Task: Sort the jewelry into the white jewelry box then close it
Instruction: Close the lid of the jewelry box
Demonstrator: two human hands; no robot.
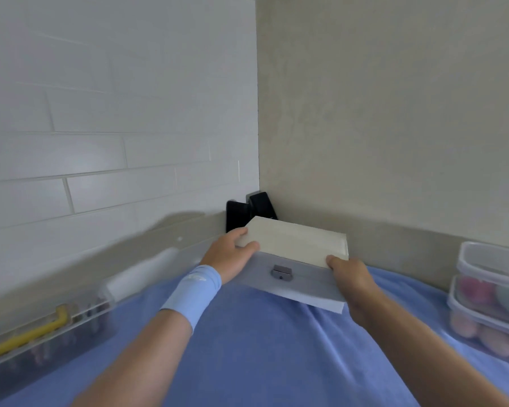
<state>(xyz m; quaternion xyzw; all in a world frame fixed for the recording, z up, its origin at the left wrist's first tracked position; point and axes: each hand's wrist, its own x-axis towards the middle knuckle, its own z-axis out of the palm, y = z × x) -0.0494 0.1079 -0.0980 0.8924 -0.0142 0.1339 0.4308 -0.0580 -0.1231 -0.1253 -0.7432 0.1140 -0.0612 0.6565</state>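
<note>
The left hand's fingers curl round the left corner of the lid of the white jewelry box, thumb on its front edge. The right hand pinches the lid's front right corner. The lid lies down or nearly so (the seam is blurred), above a metal clasp. The box sits on the blue-covered surface, close to the wall corner, with black objects just behind. A clear case stands well left and stacked tubs well right, with open cloth in front.
</note>
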